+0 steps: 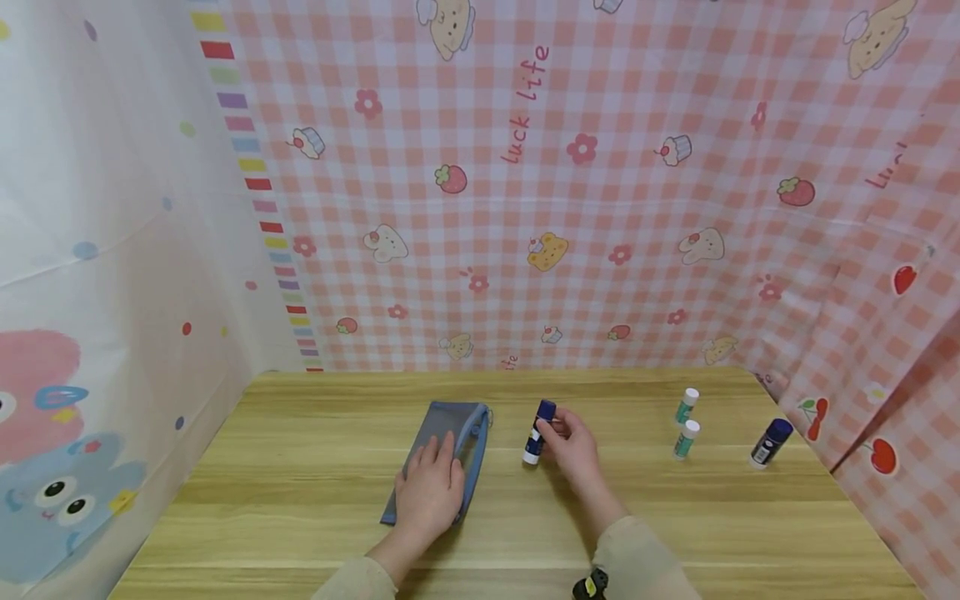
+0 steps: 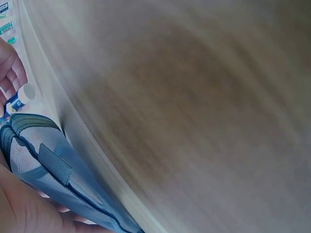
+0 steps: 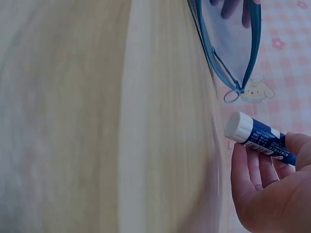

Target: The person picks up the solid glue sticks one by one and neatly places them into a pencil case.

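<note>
A grey-blue mesh zip pouch (image 1: 447,419) lies on the table, its mouth gaping toward the right. My left hand (image 1: 429,493) holds it from above, fingers stretched over the mesh and thumb by the rim. In the left wrist view the pouch (image 2: 73,170) hides part of that hand. To the right, my right hand (image 1: 573,450) pinches a dark blue glue stick (image 1: 537,435) between thumb and fingers. The glue stick (image 3: 265,138) points its white end toward the pouch mouth in the right wrist view. A gap separates glue stick and pouch.
Two small green glue sticks with white caps, one behind (image 1: 686,406) and one in front (image 1: 686,440), stand at the right. Beyond them stands another dark glue stick (image 1: 770,444). A checked cloth (image 1: 525,292) hangs behind the wooden table (image 1: 285,467).
</note>
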The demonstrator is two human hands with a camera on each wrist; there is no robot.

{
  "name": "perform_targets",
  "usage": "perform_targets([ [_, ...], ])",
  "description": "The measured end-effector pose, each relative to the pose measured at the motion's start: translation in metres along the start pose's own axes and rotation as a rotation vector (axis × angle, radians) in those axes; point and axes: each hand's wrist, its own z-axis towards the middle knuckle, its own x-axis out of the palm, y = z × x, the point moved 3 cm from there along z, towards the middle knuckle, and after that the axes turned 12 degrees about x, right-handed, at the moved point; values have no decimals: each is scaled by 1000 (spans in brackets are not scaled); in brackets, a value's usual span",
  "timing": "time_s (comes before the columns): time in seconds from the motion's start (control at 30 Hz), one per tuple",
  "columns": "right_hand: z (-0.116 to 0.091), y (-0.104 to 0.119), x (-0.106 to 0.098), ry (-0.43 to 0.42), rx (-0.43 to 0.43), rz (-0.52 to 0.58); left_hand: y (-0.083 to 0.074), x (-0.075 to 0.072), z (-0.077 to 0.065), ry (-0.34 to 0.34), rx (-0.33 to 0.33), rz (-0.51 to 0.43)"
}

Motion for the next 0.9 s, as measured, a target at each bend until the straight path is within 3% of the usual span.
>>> perform_targets([
  [0.43, -10, 0, 24, 67, 84, -21, 0, 0, 0, 8, -2, 2],
  [0.9, -17, -3, 46, 126, 98, -76, 0, 0, 0, 2, -6, 13],
])
